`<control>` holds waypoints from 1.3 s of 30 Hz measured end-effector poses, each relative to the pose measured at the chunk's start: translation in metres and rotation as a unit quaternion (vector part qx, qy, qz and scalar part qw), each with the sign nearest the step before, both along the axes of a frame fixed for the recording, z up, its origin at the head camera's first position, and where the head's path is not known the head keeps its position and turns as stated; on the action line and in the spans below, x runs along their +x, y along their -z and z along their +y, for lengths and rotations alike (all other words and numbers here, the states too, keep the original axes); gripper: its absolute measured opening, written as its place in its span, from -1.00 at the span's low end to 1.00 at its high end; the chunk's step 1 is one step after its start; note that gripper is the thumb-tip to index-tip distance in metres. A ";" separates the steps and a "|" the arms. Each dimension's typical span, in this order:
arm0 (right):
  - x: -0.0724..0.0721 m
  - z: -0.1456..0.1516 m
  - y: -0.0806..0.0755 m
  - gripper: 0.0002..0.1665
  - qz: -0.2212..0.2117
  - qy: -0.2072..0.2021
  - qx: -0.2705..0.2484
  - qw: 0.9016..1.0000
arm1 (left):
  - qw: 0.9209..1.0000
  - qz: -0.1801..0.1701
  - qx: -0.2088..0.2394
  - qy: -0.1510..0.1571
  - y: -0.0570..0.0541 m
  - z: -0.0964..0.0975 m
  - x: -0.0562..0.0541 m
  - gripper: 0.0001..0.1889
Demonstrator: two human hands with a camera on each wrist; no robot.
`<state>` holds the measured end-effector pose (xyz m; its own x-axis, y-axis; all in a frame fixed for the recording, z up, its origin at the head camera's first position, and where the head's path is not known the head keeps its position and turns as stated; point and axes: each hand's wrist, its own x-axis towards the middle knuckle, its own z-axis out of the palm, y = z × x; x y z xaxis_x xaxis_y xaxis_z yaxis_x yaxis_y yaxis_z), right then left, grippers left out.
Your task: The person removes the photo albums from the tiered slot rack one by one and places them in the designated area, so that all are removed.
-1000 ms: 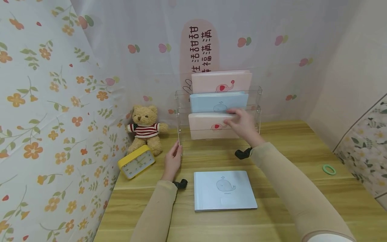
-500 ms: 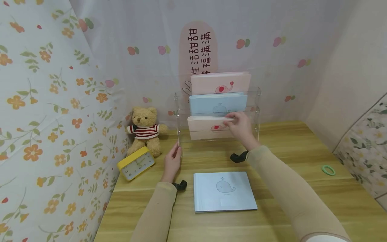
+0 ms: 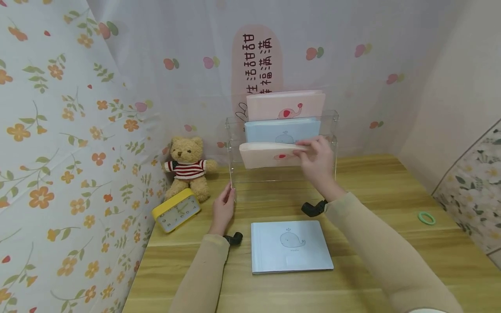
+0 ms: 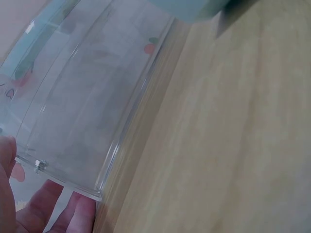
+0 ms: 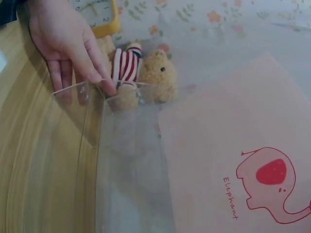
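Broadly, the bench (image 3: 383, 178) spreads beneath both hands, bearing the clear rack (image 4: 92, 107), its left edge pinched between thumb and fingers of the left hand (image 3: 223, 211). The front pink booklet (image 3: 266, 155) extends leftward from the right hand (image 3: 318, 163), which pinches its upper right part; the blue booklet (image 3: 270, 131) stands just behind. The whale booklet (image 3: 291, 248) lies flat, right of the left hand. Left of that hand sit the teddy bear (image 3: 188, 169) and, nearer, the yellow clock (image 3: 178, 212). The green ring (image 3: 426, 218) lies well right of the right hand.
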<state>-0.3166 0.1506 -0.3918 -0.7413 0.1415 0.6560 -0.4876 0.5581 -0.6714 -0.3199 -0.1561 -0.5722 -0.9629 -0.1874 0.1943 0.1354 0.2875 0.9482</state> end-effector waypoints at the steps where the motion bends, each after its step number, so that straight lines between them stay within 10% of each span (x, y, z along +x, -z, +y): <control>1: 0.004 0.001 -0.001 -0.80 0.004 -0.005 0.000 1.000 | 1.000 -0.001 0.000 0.000 0.000 0.000 0.000 -0.51; 18: 0.040 0.015 0.043 -0.81 -0.097 -0.061 0.085 0.990 | 1.000 0.002 0.014 0.000 0.002 -0.004 -0.001 -0.51; 39: 0.030 0.032 0.070 -0.74 -0.253 -0.085 0.114 0.957 | 1.000 0.000 -0.007 -0.004 -0.002 0.001 0.001 -0.51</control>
